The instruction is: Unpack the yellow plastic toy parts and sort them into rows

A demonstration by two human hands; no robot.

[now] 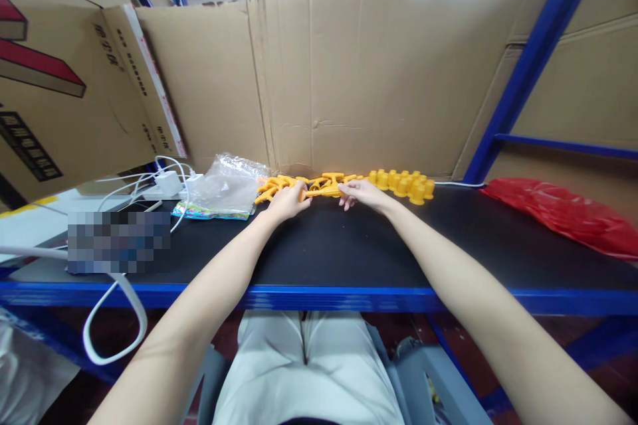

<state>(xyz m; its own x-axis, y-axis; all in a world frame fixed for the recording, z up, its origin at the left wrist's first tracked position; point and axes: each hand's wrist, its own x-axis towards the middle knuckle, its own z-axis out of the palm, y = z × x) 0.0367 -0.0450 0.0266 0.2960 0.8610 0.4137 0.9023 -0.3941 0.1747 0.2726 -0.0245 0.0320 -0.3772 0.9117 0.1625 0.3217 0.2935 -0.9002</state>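
Observation:
Both my arms reach forward over a black tabletop (319,246). My left hand (288,201) is curled, its fingers closed on one of several orange T-shaped plastic parts (279,184) lying at the back of the table. My right hand (363,193) rests with fingers pinched on an orange part (329,190) between the hands. A cluster of yellow plastic caps (405,184) stands upright just right of my right hand, apart from it.
A clear plastic bag (225,187) lies left of the orange parts. White chargers and cables (164,182) sit at the far left. A red plastic bag (563,212) lies at the right. Cardboard sheets (359,80) wall the back. Blue shelf posts (528,66) frame the bench.

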